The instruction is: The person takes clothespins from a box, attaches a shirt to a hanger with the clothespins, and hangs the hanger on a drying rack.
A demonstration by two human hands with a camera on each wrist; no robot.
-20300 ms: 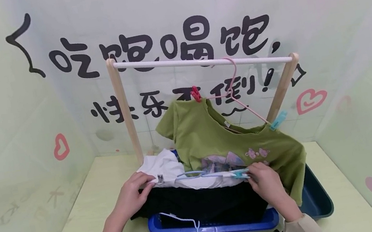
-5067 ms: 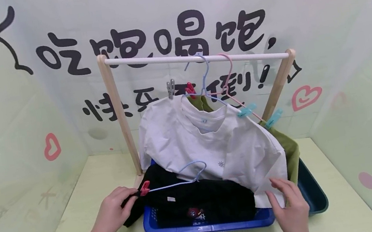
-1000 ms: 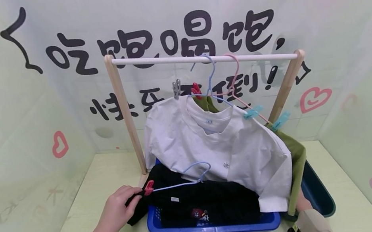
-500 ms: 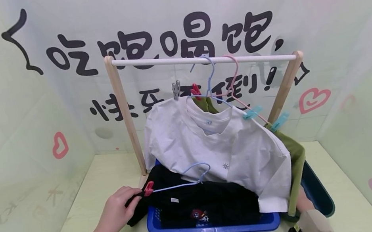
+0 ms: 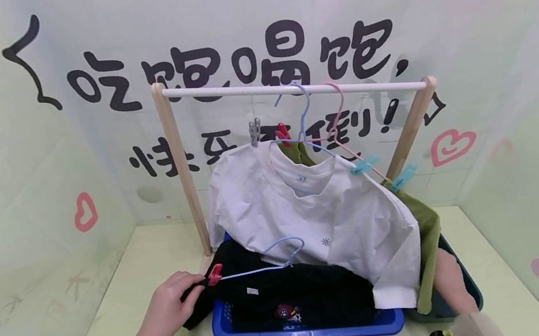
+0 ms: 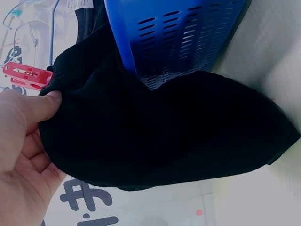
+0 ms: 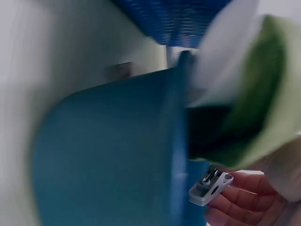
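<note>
My left hand [image 5: 170, 305] pinches the shoulder of a black T-shirt [image 5: 320, 294] between thumb and fingers. Right beside those fingertips, a red clothespin [image 5: 215, 275] clips the shirt to one end of a light blue hanger [image 5: 259, 270]. The left wrist view shows the black sleeve [image 6: 155, 132] hanging down beside the basket. My right hand [image 7: 256, 197] holds a grey clothespin [image 7: 210, 187] at its fingers, by the rim of a dark teal bin [image 7: 108, 150]. In the head view the green shirt's sleeve [image 5: 428, 266] hides that hand; only the forearm shows.
A white T-shirt [image 5: 273, 190] and the green shirt hang on hangers from a rack's white rod [image 5: 237, 90], in front of a lettered backdrop. Grey, red and turquoise clothespins [image 5: 365, 164] hold their shoulders. A blue basket [image 5: 315, 332] stands under the black shirt.
Earlier the white shirt lay low between both hands; now it hangs on the rod. Lately my left hand keeps still on the black shirt, while my right arm has shifted right over the bin.
</note>
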